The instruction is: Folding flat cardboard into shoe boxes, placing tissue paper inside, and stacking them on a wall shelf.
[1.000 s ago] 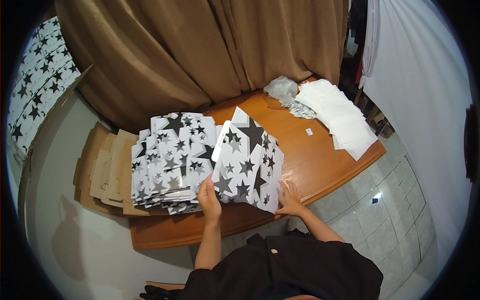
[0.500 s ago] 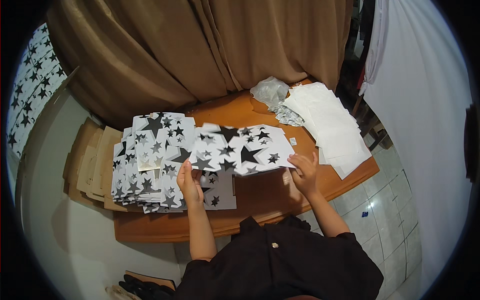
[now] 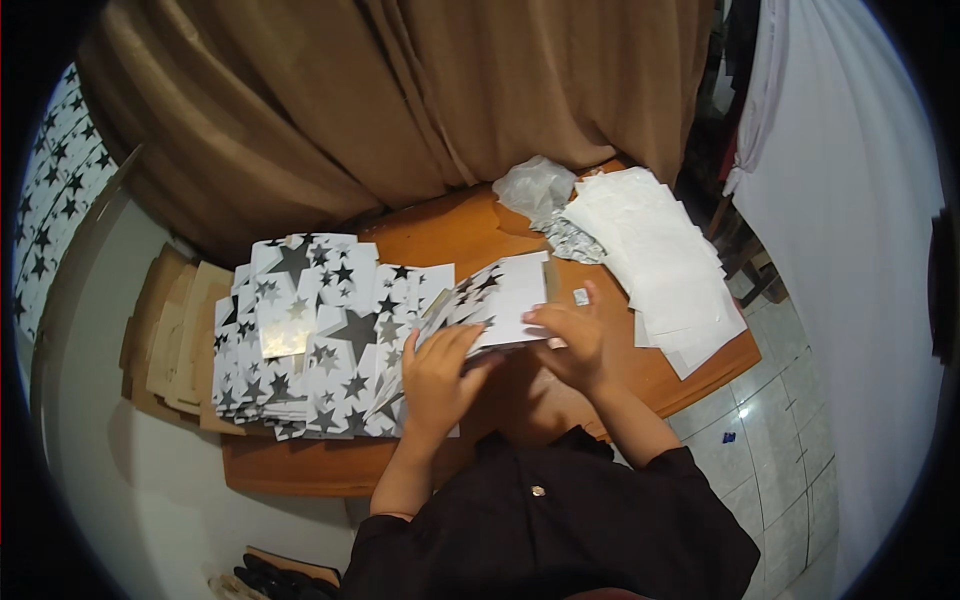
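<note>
Above the middle of the table I hold a white sheet of paper printed with black and grey stars (image 3: pixel 515 290), now tilted. A plain white part faces up on its right side, and stars show along its left. My left hand (image 3: pixel 440 375) is closed at the near left edge of the sheet, its fingers over the top. On the near right edge my right hand (image 3: pixel 570 340) grips it between thumb and fingers. The undersides of both hands are partly hidden. Just left of my left hand lies a thick pile of star-printed sheets (image 3: pixel 325 365), in overlapping stacks.
Brown cardboard pieces (image 3: pixel 165 330) lean left of the pile. At the right of the orange-brown table (image 3: pixel 430 220) lie fanned white sheets (image 3: pixel 650 240), with a clear plastic bag (image 3: pixel 535 190) beside them. A small pale packet (image 3: pixel 581 297) sits beyond my right hand. Brown curtains (image 3: pixel 400 90) hang behind.
The star-printed sheet was stretched flat between my hands, stars up. Now it is turned and tilted with a white part showing, and my hands are closer together.
</note>
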### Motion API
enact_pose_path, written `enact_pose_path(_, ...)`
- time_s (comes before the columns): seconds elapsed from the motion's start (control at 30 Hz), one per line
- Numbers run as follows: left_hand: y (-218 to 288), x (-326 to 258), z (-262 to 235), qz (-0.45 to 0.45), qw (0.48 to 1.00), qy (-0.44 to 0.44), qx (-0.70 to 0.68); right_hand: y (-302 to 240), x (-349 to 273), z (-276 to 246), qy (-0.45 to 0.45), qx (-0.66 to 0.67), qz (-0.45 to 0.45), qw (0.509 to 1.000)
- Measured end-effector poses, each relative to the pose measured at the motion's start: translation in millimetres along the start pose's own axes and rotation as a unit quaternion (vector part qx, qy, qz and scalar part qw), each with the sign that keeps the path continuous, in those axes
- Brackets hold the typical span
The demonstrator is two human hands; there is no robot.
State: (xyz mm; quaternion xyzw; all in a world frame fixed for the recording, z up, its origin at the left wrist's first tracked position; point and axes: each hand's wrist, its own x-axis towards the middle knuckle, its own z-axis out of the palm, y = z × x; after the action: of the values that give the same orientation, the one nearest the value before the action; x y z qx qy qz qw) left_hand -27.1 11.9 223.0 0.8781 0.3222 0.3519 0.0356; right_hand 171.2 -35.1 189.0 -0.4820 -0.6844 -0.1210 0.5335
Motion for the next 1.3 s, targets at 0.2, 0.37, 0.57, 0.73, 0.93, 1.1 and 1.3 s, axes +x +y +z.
enact_pose_path(0.2,-59,4,-2,-0.087,0.975,0.176,-0.102,7,0,0,0.101,0.083,0.111,0.985)
enact_pose_path(0.37,-69,-2,-35,-0.238,0.879,0.219,-0.350,41,-33,-4,0.166,0.186,0.375,0.893)
enact_pose_path(0.57,-107,-18,-23,-0.218,0.822,0.251,-0.463,90,-47,-22,0.291,0.249,0.497,0.778)
enact_pose_path(0.73,-131,-24,23,-0.220,0.792,0.205,-0.531,99,-62,-27,0.144,0.430,0.451,0.769)
enact_pose_path(0.93,-139,-24,90,-0.302,0.747,0.216,-0.551,81,-83,-1,0.144,0.381,0.455,0.792)
enact_pose_path(1.1,-185,-54,138,-0.359,0.714,0.217,-0.560,60,-102,-1,0.216,0.454,0.421,0.755)
enact_pose_path(1.3,-182,-68,142,-0.432,0.809,0.148,-0.370,69,-139,-7,0.218,0.504,0.551,0.628)
